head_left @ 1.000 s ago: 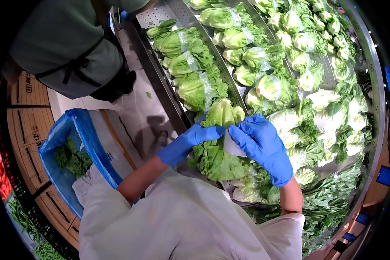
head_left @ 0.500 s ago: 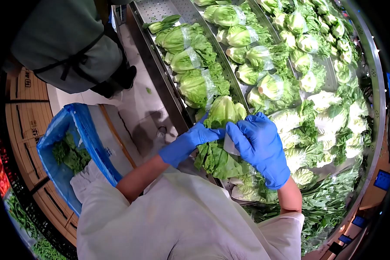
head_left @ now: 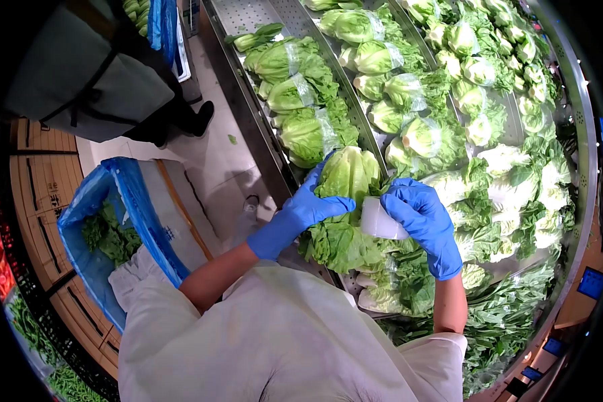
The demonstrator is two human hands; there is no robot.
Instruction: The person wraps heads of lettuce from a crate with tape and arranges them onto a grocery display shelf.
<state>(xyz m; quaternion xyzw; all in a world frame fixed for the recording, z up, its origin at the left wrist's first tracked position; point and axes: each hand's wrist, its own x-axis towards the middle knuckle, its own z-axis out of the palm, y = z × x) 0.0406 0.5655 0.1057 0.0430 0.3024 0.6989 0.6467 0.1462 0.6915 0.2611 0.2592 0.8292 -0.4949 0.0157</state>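
My left hand (head_left: 313, 203), in a blue glove, is wrapped round the side of a head of lettuce (head_left: 352, 175), thumb across its front. The lettuce's leaves spread toward me, over the edge of the display. My right hand (head_left: 422, 218), also gloved in blue, pinches a wide piece of whitish, see-through tape (head_left: 380, 220) just right of the lettuce. Whether the tape is a roll or a loose strip I cannot tell. Behind my hands lie other heads of lettuce (head_left: 304, 136) with clear bands round them.
Metal-edged display rows hold banded lettuces (head_left: 422, 136), pale cabbages (head_left: 509, 191) and long leafy greens (head_left: 509, 315). At my left stands a box with a blue liner (head_left: 117, 191) and loose leaves inside. Another person (head_left: 107, 87) stands at the upper left, near stacked cartons (head_left: 43, 187).
My right hand has moved slightly right, away from the lettuce, bringing more of the tape into sight. My left thumb has shifted across the lettuce. The other person has moved a little.
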